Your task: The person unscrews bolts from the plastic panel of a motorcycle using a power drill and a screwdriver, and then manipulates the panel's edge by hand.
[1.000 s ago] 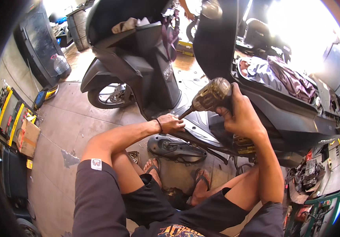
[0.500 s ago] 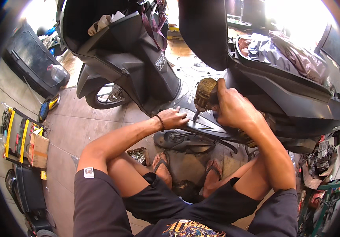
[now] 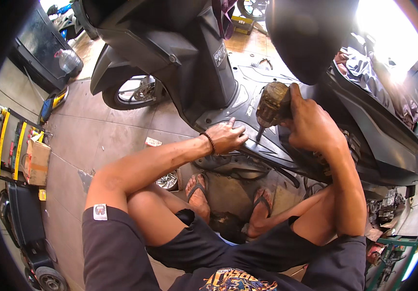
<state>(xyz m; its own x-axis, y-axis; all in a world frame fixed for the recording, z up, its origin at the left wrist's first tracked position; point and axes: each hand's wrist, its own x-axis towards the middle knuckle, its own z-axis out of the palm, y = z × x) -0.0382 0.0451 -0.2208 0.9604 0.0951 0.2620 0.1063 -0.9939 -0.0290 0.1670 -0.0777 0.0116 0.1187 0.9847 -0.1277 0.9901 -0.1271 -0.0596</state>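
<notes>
My right hand grips a worn, dirty cordless driver. The driver's bit points down at the black footboard of a dark scooter, near the footboard's side edge. Whether a screw sits under the tip is too small to see. Just left of the bit, my left hand rests on the footboard edge with nothing held; one finger stretches forward while the others bend loosely. A long black cover lies on the floor below the footboard, partly hidden by my left hand and the scooter.
A bowl of metal fasteners stands by my left leg. The raised seat hangs above the driver, and clothes fill the scooter's storage. Pliers lie on the footboard's far side. At left are a yellow-black tool rack and a cardboard box.
The whole view has shifted, so the scooter and both hands appear farther right. My right hand still grips the driver with its bit at the footboard, and my left hand stays at the edge.
</notes>
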